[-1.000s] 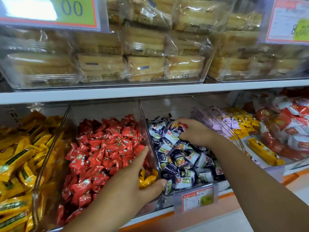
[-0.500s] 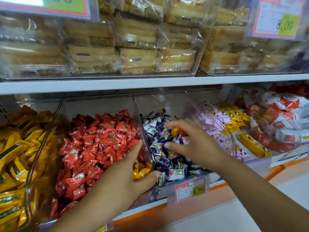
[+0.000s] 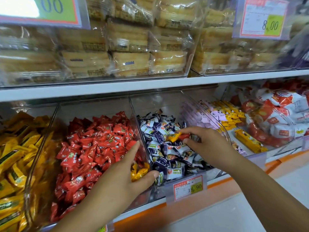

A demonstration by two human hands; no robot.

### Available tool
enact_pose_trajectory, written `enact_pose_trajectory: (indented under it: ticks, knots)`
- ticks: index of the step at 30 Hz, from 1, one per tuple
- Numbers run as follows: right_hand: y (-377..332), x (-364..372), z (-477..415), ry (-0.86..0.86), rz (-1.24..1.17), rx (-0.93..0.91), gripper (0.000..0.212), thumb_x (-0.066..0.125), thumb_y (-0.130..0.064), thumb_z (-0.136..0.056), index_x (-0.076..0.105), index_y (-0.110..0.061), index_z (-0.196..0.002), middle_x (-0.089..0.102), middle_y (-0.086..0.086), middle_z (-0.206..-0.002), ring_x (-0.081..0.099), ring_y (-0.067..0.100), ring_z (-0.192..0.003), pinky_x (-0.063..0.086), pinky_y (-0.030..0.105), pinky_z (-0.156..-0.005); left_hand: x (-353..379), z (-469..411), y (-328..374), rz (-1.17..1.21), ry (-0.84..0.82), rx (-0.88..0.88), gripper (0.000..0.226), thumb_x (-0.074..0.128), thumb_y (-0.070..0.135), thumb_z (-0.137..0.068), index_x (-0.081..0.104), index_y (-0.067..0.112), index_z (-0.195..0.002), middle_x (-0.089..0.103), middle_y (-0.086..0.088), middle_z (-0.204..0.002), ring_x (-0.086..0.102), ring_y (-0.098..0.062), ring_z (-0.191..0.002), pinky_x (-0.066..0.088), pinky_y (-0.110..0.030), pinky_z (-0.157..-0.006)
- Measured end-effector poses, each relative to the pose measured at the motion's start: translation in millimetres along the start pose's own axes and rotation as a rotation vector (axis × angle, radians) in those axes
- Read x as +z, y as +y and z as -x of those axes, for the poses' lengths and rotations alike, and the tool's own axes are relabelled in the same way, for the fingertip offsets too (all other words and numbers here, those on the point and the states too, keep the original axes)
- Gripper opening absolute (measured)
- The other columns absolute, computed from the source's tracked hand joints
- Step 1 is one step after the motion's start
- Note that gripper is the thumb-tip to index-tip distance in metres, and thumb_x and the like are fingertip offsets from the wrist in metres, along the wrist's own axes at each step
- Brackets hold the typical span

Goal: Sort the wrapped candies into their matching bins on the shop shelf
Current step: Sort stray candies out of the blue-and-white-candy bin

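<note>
The step in hand looks like picking strays out of the wrong bin. At centre right of the frame the right hand (image 3: 205,144) hovers over the clear hard-plastic bin of blue-and-white candies (image 3: 155,102). Its thumb and forefinger are pinched together on an orange-yellow foil-wrapped candy (image 3: 174,137) and, touching it, a red wrapped candy (image 3: 185,136), both held just above the pile. At lower centre the left hand (image 3: 120,180) lies across the divider between that bin and the clear plastic bin of red candies (image 3: 93,106). Its forefinger is stretched out and its thumb curled in, cupping a clutch of yellow wrapped candies (image 3: 139,170) (the other fingers are hidden behind the hand).

Next, I judge, the pinched pair must be split. The red one goes to the red bin at centre left, and the yellow probably joins the yellow packets (image 3: 15,153) at far left. The wrappers are small, puffy pillows of glossy, crinkled film, likely slippery in a two-piece pinch. The bin walls are smooth, transparent and slanted.
</note>
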State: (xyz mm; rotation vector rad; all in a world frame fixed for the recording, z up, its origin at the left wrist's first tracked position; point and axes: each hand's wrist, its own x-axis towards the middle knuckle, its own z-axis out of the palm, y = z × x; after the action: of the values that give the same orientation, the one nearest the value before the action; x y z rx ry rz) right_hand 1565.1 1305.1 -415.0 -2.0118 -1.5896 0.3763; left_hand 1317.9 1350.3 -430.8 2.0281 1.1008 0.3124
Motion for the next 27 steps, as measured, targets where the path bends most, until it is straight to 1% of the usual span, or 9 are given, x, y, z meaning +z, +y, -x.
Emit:
enact_pose_trajectory:
  ticks: [3,8,12,15,18,21,24,25,27]
  knots:
    - [-4,-5,-1,0.144,0.003,-0.022,0.017,0.063,-0.023,-0.092,0.069,-0.039,-0.097,0.069,-0.01,-0.095,0.058,-0.001,-0.075,0.045,0.01,-0.064,0,2,1,-0.002,0.011,0.012,0.097,0.045,0.078,-0.064,-0.007,0.058,-0.144,0.038,0.022,-0.146,0.04,0.002,-0.127,0.031,-0.015,-0.088]
    - [-30,-19,-5,0.282,-0.188,-0.026,0.016,0.065,-0.027,-0.09,0.069,-0.042,-0.086,0.066,-0.019,-0.084,0.059,-0.007,-0.076,0.042,0.006,-0.061,-1,4,2,-0.037,0.008,0.011,0.098,0.041,0.079,-0.064,-0.007,0.056,-0.145,0.052,0.024,-0.106,0.043,0.004,-0.084,0.042,-0.02,-0.081]
    - [-69,-2,-17,0.136,-0.529,-0.13,0.016,0.066,-0.021,-0.09,0.072,-0.028,-0.103,0.073,-0.011,-0.079,0.065,-0.002,-0.071,0.051,0.014,-0.067,-1,2,0,-0.004,-0.005,-0.01,0.097,0.043,0.081,-0.062,-0.005,0.059,-0.144,0.048,0.029,-0.088,0.04,0.007,-0.069,0.036,-0.011,-0.067]
    - [-65,-11,-26,-0.041,-0.251,-0.051,0.03,0.064,-0.036,-0.091,0.063,-0.035,-0.121,0.068,-0.016,-0.105,0.063,-0.002,-0.094,0.048,0.012,-0.074,0,3,0,0.016,-0.012,-0.006,0.097,0.045,0.08,-0.063,-0.004,0.06,-0.144,0.043,0.031,-0.085,0.041,0.007,-0.073,0.033,-0.011,-0.067]
    - [-37,-20,-22,-0.255,0.026,0.068,0.033,0.067,-0.043,-0.086,0.061,-0.041,-0.119,0.062,-0.017,-0.113,0.06,0.001,-0.1,0.042,0.013,-0.071,-1,3,1,0.001,-0.003,0.01,0.097,0.045,0.079,-0.064,-0.005,0.059,-0.144,0.04,0.04,-0.103,0.04,0.015,-0.076,0.034,-0.006,-0.07]
    - [-26,-13,-17,-0.14,-0.022,0.041,0.01,0.07,-0.035,-0.086,0.071,-0.038,-0.095,0.067,-0.02,-0.098,0.061,-0.003,-0.088,0.046,0.014,-0.071,-2,2,-2,0.039,0.025,0.014,0.099,0.047,0.078,-0.062,-0.002,0.058,-0.146,0.04,0.031,-0.131,0.044,0.011,-0.104,0.035,-0.006,-0.084]
    - [-27,-15,-13,0.079,-0.034,-0.049,0.01,0.066,-0.034,-0.088,0.064,-0.04,-0.08,0.065,-0.02,-0.08,0.058,-0.012,-0.077,0.041,0.006,-0.061,-3,4,1,0.109,0.086,0.038,0.094,0.051,0.077,-0.06,0.011,0.06,-0.144,0.041,0.027,-0.12,0.041,0.008,-0.111,0.036,-0.017,-0.09]
    - [-30,-19,-10,0.147,-0.056,-0.085,0.01,0.064,-0.033,-0.089,0.063,-0.038,-0.081,0.066,-0.017,-0.077,0.058,-0.011,-0.075,0.041,0.006,-0.06,-4,5,3,0.136,0.122,0.052,0.089,0.052,0.077,-0.06,0.018,0.062,-0.14,0.039,0.03,-0.119,0.041,0.013,-0.109,0.036,-0.016,-0.088]
    - [-39,-25,-3,0.173,-0.25,-0.147,0.006,0.062,-0.029,-0.089,0.062,-0.028,-0.084,0.071,-0.01,-0.073,0.064,-0.003,-0.071,0.047,0.011,-0.062,-8,8,7,0.169,0.199,0.086,0.073,0.052,0.076,-0.059,0.031,0.065,-0.129,0.045,0.034,-0.108,0.05,0.021,-0.081,0.037,-0.007,-0.07]
